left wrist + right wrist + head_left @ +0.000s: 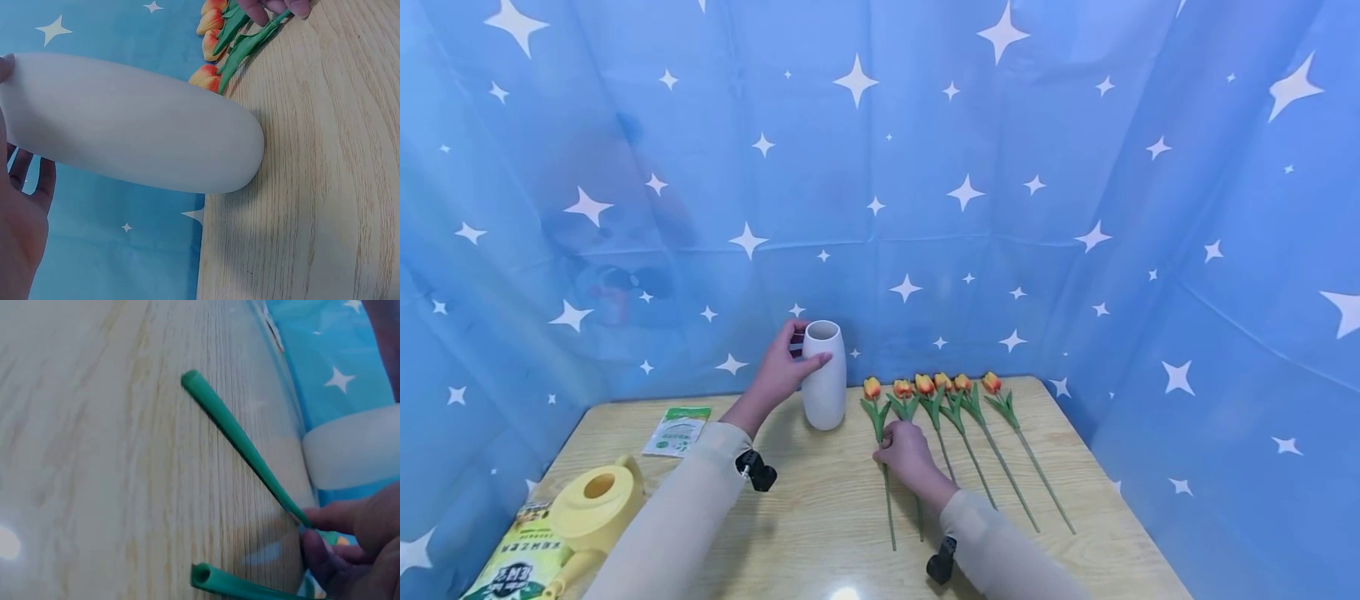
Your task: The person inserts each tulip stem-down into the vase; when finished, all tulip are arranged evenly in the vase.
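A white vase [824, 396] stands upright near the table's back edge, and my left hand [777, 371] grips it around the upper part. In the left wrist view the vase [137, 125] shows smooth sides, its base on the wood. To its right, my right hand [912, 457] pinches the stem of the leftmost orange-and-yellow tulip [872, 388]. In the right wrist view, thumb and finger of the right hand [369, 550] meet on that green stem [240, 440]; a second stem [244, 588] passes below. Several more tulips [992, 383] lie fanned out to the right.
On the left side of the wooden table [805, 517] are a yellow watering can [587, 508], a green-and-white packet [677, 432] and a printed yellow-green bag [520, 554]. A blue curtain with white stars [880, 167] hangs right behind the back edge.
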